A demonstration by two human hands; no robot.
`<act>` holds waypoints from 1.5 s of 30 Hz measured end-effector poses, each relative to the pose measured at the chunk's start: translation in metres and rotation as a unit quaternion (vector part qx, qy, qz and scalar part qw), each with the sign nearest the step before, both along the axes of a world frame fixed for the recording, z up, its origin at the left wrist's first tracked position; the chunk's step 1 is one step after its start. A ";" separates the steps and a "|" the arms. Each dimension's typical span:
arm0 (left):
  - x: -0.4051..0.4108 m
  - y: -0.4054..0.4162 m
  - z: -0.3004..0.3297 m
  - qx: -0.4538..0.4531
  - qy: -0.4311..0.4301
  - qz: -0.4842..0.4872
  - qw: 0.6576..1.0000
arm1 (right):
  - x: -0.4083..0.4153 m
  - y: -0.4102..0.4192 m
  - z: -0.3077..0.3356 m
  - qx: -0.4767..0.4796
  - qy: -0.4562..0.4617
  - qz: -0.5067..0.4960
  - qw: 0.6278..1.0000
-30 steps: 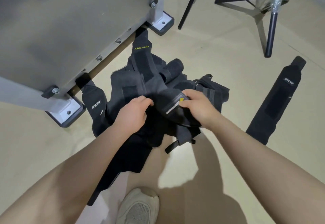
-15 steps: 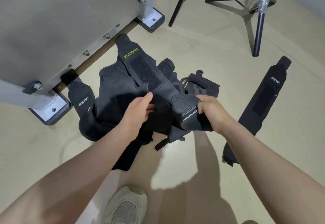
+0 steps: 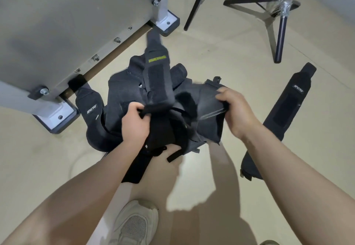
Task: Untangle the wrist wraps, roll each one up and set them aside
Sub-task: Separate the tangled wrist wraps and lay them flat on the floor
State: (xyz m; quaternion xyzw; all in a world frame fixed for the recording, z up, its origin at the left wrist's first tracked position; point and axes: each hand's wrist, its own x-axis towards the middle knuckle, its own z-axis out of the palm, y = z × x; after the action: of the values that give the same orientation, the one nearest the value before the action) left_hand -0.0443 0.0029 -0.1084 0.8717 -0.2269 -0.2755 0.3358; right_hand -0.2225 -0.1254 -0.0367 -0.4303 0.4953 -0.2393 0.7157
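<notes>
Stage: early untangling; by my reading, nothing is plainly finished yet.
Pile: a knot of black wraps lies on the floor just beside the foot of a grey metal frame, several bands overlapping.
Left hand: fingers curled round a dark fold at the front of the pile, gripping it.
Right hand: pinches the edge of a wide black flap and holds it out to the side, away from the left hand.
Yellow-label wrap: runs up from between the hands toward the frame, over the rest of the pile; blurred.
Loose wrap: lies flat and unrolled on the floor, apart from the pile on the right side; freed, it seems, but not rolled.
Possible roll: a rounded dark shape behind the yellow-label wrap; I cannot tell whether it is a rolled wrap.
Branded wrap: curls out of the pile's left side, near the frame foot, still joined to the heap.
Left to do: separate the remaining bands, roll each one, including the loose wrap, and set them aside.
Surroundings: a tripod stands farther off; a pale shoe shows at the bottom edge.
</notes>
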 end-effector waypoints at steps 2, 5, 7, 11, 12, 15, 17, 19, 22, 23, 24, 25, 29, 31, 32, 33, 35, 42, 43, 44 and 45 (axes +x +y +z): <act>0.007 0.007 -0.005 0.029 -0.016 0.008 0.999 | -0.013 -0.014 0.008 0.026 -0.053 -0.056 0.997; 0.001 0.004 0.004 0.055 -0.082 -0.020 0.995 | -0.033 -0.023 0.015 0.056 -0.066 -0.057 0.995; -0.010 -0.005 0.011 0.028 -0.219 -0.125 0.967 | -0.041 -0.023 0.013 0.069 -0.030 -0.055 0.996; -0.039 -0.030 0.010 -0.094 -0.359 -0.431 0.823 | -0.057 -0.019 0.008 0.098 0.014 -0.089 0.991; -0.047 -0.036 0.007 -0.086 -0.361 -0.495 0.786 | -0.060 -0.018 0.007 0.108 0.011 -0.092 0.990; -0.073 -0.052 0.004 -0.001 -0.347 -0.624 0.700 | -0.071 -0.017 0.001 0.125 -0.012 -0.094 0.988; -0.084 -0.061 0.003 0.052 -0.355 -0.646 0.674 | -0.075 -0.019 -0.003 0.121 -0.021 -0.107 0.987; -0.084 -0.060 0.003 0.060 -0.367 -0.647 0.666 | -0.080 -0.021 -0.007 0.107 -0.008 -0.133 0.985; -0.071 -0.048 0.003 0.032 -0.354 -0.633 0.688 | -0.090 -0.021 -0.017 0.094 0.013 -0.217 0.972; -0.066 -0.046 0.003 0.052 -0.362 -0.626 0.689 | -0.092 -0.019 -0.020 0.104 0.006 -0.252 0.962; -0.061 -0.045 0.002 0.084 -0.374 -0.617 0.687 | -0.093 -0.017 -0.024 0.118 -0.003 -0.283 0.952; -0.058 -0.045 0.002 0.109 -0.381 -0.607 0.689 | -0.092 -0.016 -0.026 0.131 -0.010 -0.311 0.941; -0.051 -0.048 0.001 0.156 -0.371 -0.598 0.693 | -0.086 -0.024 -0.022 0.140 -0.009 -0.376 0.916; -0.047 -0.046 -0.001 0.169 -0.377 -0.596 0.689 | -0.085 -0.027 -0.018 0.128 -0.003 -0.380 0.916; -0.047 -0.047 -0.002 0.173 -0.384 -0.597 0.682 | -0.086 -0.026 -0.017 0.126 -0.007 -0.382 0.915; -0.048 -0.047 -0.001 0.177 -0.391 -0.598 0.677 | -0.087 -0.025 -0.015 0.127 -0.011 -0.382 0.915; -0.050 -0.049 -0.001 0.183 -0.402 -0.603 0.665 | -0.090 -0.023 -0.012 0.136 -0.022 -0.398 0.907; -0.053 -0.043 -0.002 0.183 -0.405 -0.615 0.651 | -0.091 -0.022 -0.004 0.138 -0.028 -0.399 0.906; -0.054 -0.045 0.000 0.163 -0.412 -0.611 0.656 | -0.090 -0.022 -0.002 0.137 -0.033 -0.400 0.906; -0.055 -0.048 0.001 0.153 -0.407 -0.611 0.662 | -0.090 -0.022 0.000 0.138 -0.042 -0.409 0.901; -0.056 -0.050 0.007 0.158 -0.398 -0.611 0.666 | -0.091 -0.022 0.001 0.138 -0.045 -0.418 0.897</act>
State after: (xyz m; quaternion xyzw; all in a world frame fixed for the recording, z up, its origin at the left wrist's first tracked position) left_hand -0.0999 -0.0469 -0.1016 0.6048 -0.7736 -0.0779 -0.1724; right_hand -0.3137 -0.1473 -0.0355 -0.0693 0.6250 -0.4643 0.6237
